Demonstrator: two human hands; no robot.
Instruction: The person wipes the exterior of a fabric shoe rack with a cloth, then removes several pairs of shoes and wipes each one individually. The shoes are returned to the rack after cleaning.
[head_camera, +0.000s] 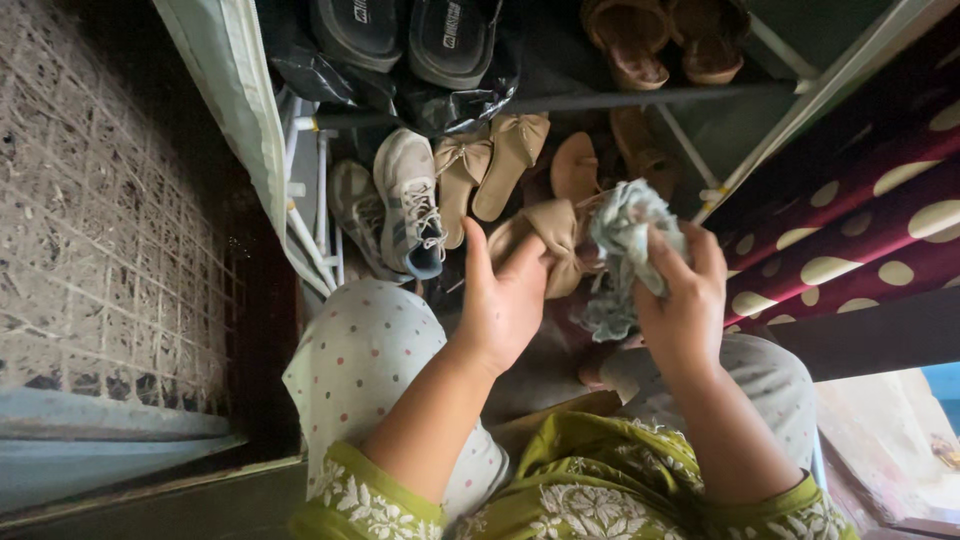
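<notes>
Sneakers (400, 205) left of sandals (490, 165) — on rack (640, 98).

Two black slides (405, 35), two grey sneakers (400, 205), one rag (625, 240) (crumpled), two hands (505, 300).

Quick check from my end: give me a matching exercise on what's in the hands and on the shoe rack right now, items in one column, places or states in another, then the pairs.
Things:
1. beige bow sandal
2. crumpled grey cloth
3. black slides
4. white sneakers

Places or states:
A. on the upper shelf, at the left
B. held in the left hand
C. on the lower shelf, at the rack's left end
D. bunched in the right hand, against the sandal

Pairs: 1-B, 2-D, 3-A, 4-C
</notes>
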